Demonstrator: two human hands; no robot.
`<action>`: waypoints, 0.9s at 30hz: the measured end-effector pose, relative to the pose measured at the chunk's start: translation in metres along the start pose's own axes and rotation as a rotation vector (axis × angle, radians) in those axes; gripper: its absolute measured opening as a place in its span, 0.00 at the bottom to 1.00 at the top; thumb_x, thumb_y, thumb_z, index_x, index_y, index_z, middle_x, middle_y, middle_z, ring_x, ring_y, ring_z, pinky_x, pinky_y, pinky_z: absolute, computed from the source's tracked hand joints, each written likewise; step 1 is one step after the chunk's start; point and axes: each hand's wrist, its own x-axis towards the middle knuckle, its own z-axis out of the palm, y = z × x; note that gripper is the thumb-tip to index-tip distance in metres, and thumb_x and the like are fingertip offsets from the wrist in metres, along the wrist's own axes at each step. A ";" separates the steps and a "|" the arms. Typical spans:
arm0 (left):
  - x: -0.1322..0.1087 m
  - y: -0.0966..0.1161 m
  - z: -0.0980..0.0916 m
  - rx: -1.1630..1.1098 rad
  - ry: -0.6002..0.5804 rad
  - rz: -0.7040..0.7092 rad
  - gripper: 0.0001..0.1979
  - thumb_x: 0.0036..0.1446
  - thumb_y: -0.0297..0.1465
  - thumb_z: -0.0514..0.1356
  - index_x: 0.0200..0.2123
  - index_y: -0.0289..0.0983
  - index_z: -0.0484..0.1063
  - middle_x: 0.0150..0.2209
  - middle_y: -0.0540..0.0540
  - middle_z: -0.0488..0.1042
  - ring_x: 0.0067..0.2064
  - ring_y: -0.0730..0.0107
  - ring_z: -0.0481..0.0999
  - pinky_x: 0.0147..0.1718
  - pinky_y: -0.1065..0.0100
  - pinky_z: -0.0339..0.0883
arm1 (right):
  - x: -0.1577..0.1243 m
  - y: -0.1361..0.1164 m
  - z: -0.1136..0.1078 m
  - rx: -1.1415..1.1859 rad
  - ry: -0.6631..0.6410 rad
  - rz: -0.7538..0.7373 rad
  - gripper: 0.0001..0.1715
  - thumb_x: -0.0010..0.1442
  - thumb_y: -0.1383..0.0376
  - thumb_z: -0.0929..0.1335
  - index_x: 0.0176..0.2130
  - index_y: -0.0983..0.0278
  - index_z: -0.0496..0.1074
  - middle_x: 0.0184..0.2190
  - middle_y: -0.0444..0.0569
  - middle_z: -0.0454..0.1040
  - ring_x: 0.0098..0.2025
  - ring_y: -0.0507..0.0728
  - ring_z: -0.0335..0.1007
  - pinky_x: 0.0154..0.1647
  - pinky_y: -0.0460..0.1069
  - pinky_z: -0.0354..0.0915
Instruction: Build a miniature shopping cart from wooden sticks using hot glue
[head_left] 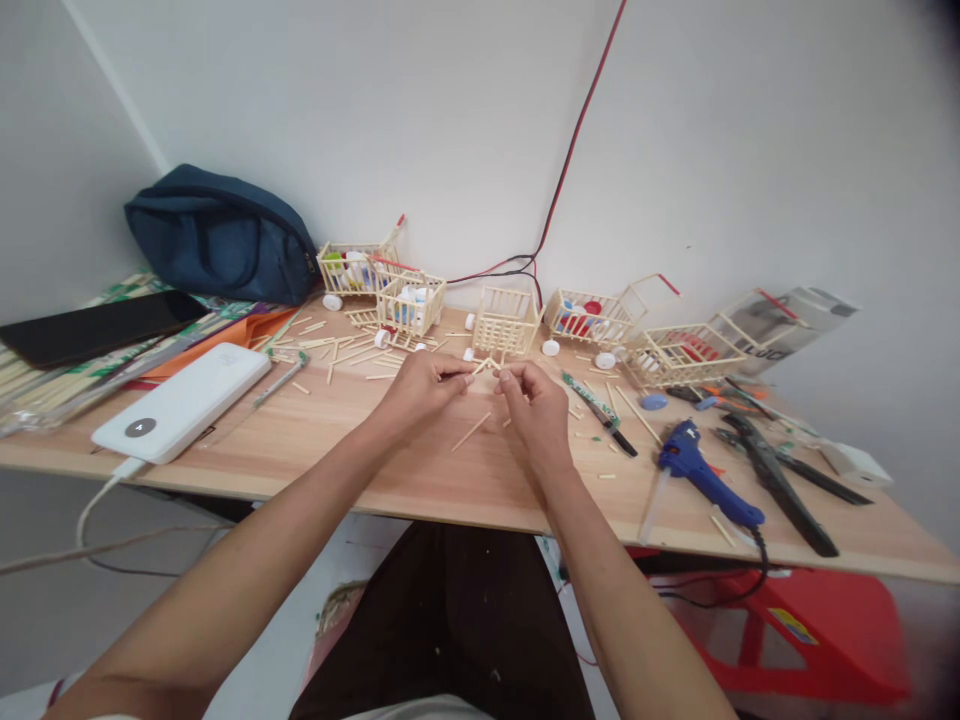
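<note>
Thumb and fingers of my left hand (429, 388) are closed on one side of a small piece made of short wooden sticks (487, 365). My right hand (538, 402) pinches the other side, so the piece spans the gap between both hands just above the table. Its middle looks like a shallow peak; the ends are hidden by my fingers. Right behind it stands a little cart (504, 325) of the same sticks with white wheels. A loose pointed stick (471, 432) lies on the wood below my hands.
More stick carts, one holding blue and white bits (411, 305), line the wall. A blue glue gun (709, 475), black-handled pliers (780, 485) and a craft knife (600, 412) lie right. Left are a white power bank (184, 400), a phone (97, 325) and a blue pouch (221, 235).
</note>
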 end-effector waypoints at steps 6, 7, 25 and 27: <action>0.000 0.002 0.000 -0.003 0.003 -0.011 0.13 0.51 0.28 0.59 0.39 0.37 0.81 0.36 0.48 0.82 0.34 0.69 0.78 0.33 0.73 0.66 | 0.000 0.000 0.001 0.012 0.003 0.016 0.10 0.61 0.60 0.64 0.34 0.62 0.73 0.25 0.43 0.73 0.29 0.52 0.67 0.33 0.47 0.59; 0.000 0.002 -0.001 -0.004 0.004 -0.011 0.13 0.51 0.28 0.59 0.39 0.37 0.81 0.36 0.48 0.82 0.34 0.69 0.78 0.33 0.73 0.66 | 0.000 0.000 0.001 0.011 0.003 0.015 0.10 0.61 0.60 0.64 0.34 0.62 0.73 0.26 0.43 0.73 0.29 0.52 0.67 0.33 0.47 0.60; 0.001 -0.004 0.000 -0.011 -0.003 0.044 0.13 0.52 0.27 0.59 0.40 0.39 0.80 0.36 0.49 0.82 0.34 0.71 0.77 0.32 0.74 0.65 | 0.001 0.001 0.000 -0.001 -0.003 -0.006 0.09 0.61 0.61 0.64 0.33 0.62 0.71 0.26 0.43 0.72 0.29 0.52 0.66 0.34 0.47 0.60; 0.001 -0.004 0.000 -0.014 -0.007 0.045 0.13 0.52 0.27 0.59 0.40 0.39 0.80 0.36 0.49 0.82 0.34 0.71 0.78 0.33 0.74 0.66 | 0.001 0.001 0.000 -0.001 -0.002 -0.001 0.09 0.61 0.62 0.64 0.33 0.62 0.72 0.26 0.43 0.72 0.29 0.52 0.66 0.34 0.47 0.60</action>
